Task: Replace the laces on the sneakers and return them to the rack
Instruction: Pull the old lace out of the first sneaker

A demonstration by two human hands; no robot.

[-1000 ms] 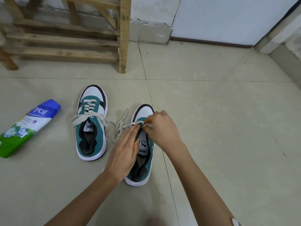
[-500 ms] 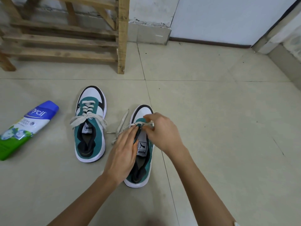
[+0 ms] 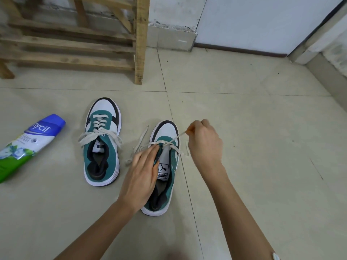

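The right hand [image 3: 203, 145], right of centre, pinches one end of the cream lace [image 3: 174, 138] between thumb and curled fingers and holds it taut, up and to the right of the eyelets. The left hand [image 3: 142, 173] lies along the half-laced sneaker [image 3: 166, 130]. Its fingers are straight on the outer side of the teal upper and its thumb is by the tongue, so the eyelet flap is pinched between them, with the fingertips at the lace crossing.

This sneaker stands on the tile floor [image 3: 253, 147] at centre frame, toe pointing to the top. The lace's other end trails loose on the tiles to its left, in the narrow gap before the laced sneaker [image 3: 102, 109], which stands parallel and apart, with its lace ends draped untied over both sides. Each tongue label reads "PUMA" under a leaping-cat logo, upside down from this view.

Further left, well apart from the shoes, a bottle [image 3: 30, 145] lies on its side, cut off by the left frame edge. On its blue end the white letters "ycil" are legible, with "ERM" and "PERT" below them; the rest is too small to read.

The wooden rack [image 3: 75, 44] fills the upper left, and its corner post meets the floor beyond the toes, across a grout line. Right of the hands the tiles run bare to a dark skirting under a white wall [image 3: 262, 21] and to a raised ledge at the right edge.
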